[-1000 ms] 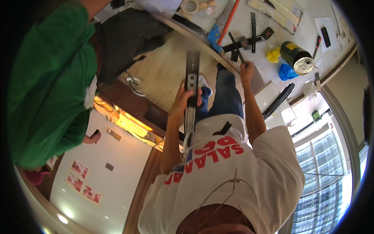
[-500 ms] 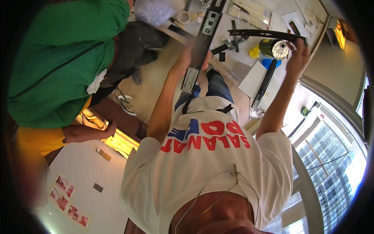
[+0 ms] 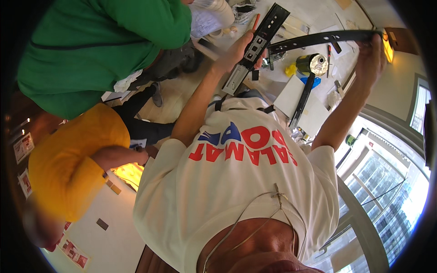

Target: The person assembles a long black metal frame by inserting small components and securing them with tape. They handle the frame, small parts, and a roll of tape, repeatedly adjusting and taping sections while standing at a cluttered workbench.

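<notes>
My left hand [image 3: 237, 53] is closed around a black and silver drawer slide [image 3: 260, 42], tilted with its far end to the right. A long black perforated rail [image 3: 314, 41] spans from beside that slide to my right hand [image 3: 372, 57], whose fingers grip its right end. Whether the rail's left end touches the drawer slide, I cannot tell. Below the rail stands a dark metal can [image 3: 312, 64] with a silver top. Another black rail [image 3: 302, 101] leans across a pale panel [image 3: 286, 99] nearer to me.
A worktop [image 3: 314, 16] beyond my hands carries a yellow crumpled piece [image 3: 291, 69], blue plastic [image 3: 311, 81] and scattered tools. On my left are a person in green [image 3: 100, 59] and another in yellow [image 3: 82, 154]. Windows [image 3: 382, 168] line my right side.
The drawer slide in my left hand has tilted further right. My right hand has moved outward and away with the rail's end. More of the person in yellow shows as the view shifts.
</notes>
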Demonstrator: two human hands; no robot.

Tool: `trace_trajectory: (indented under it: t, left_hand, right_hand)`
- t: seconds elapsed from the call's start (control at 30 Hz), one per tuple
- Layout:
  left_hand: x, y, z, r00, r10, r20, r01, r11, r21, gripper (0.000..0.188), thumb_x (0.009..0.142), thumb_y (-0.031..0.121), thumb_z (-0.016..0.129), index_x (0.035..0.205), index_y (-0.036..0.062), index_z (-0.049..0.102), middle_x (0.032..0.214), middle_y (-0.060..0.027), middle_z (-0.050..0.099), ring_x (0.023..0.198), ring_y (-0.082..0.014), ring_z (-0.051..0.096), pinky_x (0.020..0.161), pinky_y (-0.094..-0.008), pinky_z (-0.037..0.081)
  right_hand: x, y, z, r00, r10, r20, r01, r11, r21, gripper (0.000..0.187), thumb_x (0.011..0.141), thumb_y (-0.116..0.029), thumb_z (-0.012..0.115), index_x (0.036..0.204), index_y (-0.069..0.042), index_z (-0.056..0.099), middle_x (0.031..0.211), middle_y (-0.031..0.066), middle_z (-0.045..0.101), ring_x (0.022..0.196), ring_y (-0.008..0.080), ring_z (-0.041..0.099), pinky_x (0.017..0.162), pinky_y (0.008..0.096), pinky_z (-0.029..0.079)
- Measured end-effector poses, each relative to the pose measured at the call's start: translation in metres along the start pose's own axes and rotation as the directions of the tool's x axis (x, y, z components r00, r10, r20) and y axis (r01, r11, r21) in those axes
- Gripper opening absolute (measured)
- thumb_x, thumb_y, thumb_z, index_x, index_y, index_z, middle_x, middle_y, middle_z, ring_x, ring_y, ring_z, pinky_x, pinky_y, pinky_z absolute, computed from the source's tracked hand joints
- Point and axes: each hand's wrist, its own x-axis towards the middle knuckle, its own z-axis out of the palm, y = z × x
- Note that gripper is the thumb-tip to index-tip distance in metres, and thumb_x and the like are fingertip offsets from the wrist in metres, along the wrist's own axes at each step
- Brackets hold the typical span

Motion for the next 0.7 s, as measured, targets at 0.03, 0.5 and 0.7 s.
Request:
trace_trajectory:
  t: [0.03,0.5,0.7]
  left_hand:
    - [0.006,0.003,0.006,0.999,-0.018,-0.047,0.020,0.999,0.037,0.058,0.108,0.057,0.034,0.115,0.0059,0.060,0.091,-0.0075,0.069,0.069,-0.0183,0.066,0.066,-0.0334,0.056]
    - [0.076,-0.013,0.022,0.985,-0.133,-0.108,0.137,0.990,0.025,0.059,0.110,0.051,0.028,0.110,0.0025,0.061,0.090,-0.0118,0.068,0.071,-0.0206,0.064,0.072,-0.0363,0.054]
    - [0.090,0.001,0.009,0.994,-0.102,-0.049,0.105,0.993,0.046,0.059,0.110,0.050,0.026,0.106,0.0025,0.061,0.084,-0.0106,0.066,0.067,-0.0210,0.062,0.069,-0.0351,0.053]
  right_hand:
    - [0.003,0.007,0.005,0.999,0.034,-0.015,-0.035,0.998,-0.055,0.028,0.105,-0.017,0.059,0.121,0.005,0.064,0.108,0.0147,0.073,0.093,0.0214,0.072,0.081,0.0354,0.061]
    - [0.056,0.127,0.010,0.872,0.416,0.257,-0.376,0.907,-0.192,0.031,0.102,-0.038,0.064,0.104,-0.007,0.066,0.083,-0.0011,0.065,0.071,0.0087,0.060,0.067,0.0275,0.053]
    - [0.070,0.150,0.029,0.832,0.469,0.298,-0.405,0.879,-0.252,0.031,0.102,-0.039,0.063,0.100,-0.008,0.065,0.081,-0.0010,0.064,0.068,0.0099,0.059,0.067,0.0285,0.053]
